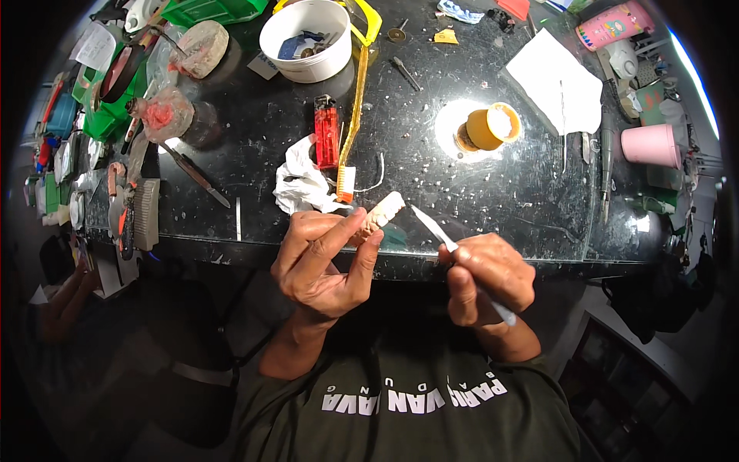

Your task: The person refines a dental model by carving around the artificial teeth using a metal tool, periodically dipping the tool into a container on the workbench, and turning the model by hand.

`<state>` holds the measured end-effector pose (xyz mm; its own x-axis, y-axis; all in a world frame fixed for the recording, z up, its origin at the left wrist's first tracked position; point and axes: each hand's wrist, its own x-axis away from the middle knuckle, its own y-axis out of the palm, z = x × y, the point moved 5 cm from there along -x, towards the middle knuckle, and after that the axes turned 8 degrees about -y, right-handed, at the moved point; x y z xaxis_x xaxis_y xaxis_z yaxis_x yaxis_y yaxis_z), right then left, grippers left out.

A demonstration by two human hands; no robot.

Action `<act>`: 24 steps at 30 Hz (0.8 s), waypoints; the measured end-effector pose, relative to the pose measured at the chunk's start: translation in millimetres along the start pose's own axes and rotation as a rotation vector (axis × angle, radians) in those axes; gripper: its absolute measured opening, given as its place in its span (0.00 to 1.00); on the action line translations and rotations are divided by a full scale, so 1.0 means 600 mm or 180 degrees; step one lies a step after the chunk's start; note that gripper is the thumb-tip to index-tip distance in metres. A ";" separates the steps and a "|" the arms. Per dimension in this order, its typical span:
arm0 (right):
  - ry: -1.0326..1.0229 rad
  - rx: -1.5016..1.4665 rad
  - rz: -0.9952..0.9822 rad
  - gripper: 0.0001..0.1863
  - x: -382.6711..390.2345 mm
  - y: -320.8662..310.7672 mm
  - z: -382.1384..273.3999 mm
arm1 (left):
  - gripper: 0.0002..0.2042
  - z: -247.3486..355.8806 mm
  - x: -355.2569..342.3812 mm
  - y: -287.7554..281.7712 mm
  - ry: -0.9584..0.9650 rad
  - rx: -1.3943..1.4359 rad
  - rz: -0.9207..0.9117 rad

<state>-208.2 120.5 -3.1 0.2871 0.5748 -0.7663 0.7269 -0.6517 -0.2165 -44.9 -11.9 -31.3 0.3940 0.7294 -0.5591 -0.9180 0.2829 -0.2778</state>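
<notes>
Between the thumb and fingers of my left hand is a small cream-coloured dental cast, held up just over the table's near edge. My right hand grips a slim pale carving knife like a pen. The knife's tip points up and left toward the cast, with a small gap between them. A crumpled white tissue lies just beyond my left fingers. Near it are a red lighter and an amber-handled toothbrush, its bristle end toward me.
White crumbs dot the black table. A yellow cup stands beyond my right hand, with a white sheet and a pink cup farther right. A white tub is at the back; another knife and a brush lie left.
</notes>
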 end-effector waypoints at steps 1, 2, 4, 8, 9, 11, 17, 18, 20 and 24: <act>-0.0058 0.0001 -0.0007 0.11 0.004 0.007 -0.003 | 0.16 0.000 0.000 0.000 0.0001 -0.0001 -0.0009; -0.0082 0.0007 -0.0073 0.12 0.006 0.013 -0.003 | 0.16 -0.001 0.000 0.000 -0.0018 0.0029 -0.0030; -0.0109 -0.0001 -0.0144 0.13 0.008 0.018 -0.001 | 0.16 -0.001 0.002 -0.001 -0.0039 0.0047 -0.0041; -0.0140 0.0045 -0.0128 0.14 0.010 0.020 0.000 | 0.16 -0.002 0.003 0.000 -0.0100 0.0063 -0.0085; -0.0120 0.0081 -0.0153 0.14 0.009 0.021 -0.001 | 0.15 -0.002 0.002 -0.001 -0.0101 0.0063 -0.0089; -0.0106 0.0089 -0.0189 0.14 0.005 0.023 -0.002 | 0.15 -0.002 0.002 -0.002 -0.0100 0.0055 -0.0092; -0.0102 0.0159 -0.0228 0.14 0.008 0.027 -0.003 | 0.15 0.000 0.002 -0.002 -0.0081 0.0059 -0.0078; -0.0105 0.0149 -0.0215 0.14 0.008 0.027 -0.003 | 0.15 0.000 0.002 -0.002 -0.0079 0.0068 -0.0065; -0.0108 0.0139 -0.0206 0.14 0.008 0.026 -0.004 | 0.15 0.002 0.002 -0.002 -0.0083 0.0074 -0.0063; -0.0079 0.0130 -0.0207 0.14 0.008 0.024 -0.002 | 0.15 0.000 0.001 -0.001 -0.0087 0.0098 -0.0044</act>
<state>-195.4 114.3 -9.3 0.2242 0.6044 -0.7645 0.7174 -0.6333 -0.2903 -44.3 -11.7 -31.6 0.4057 0.7419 -0.5338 -0.9136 0.3119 -0.2609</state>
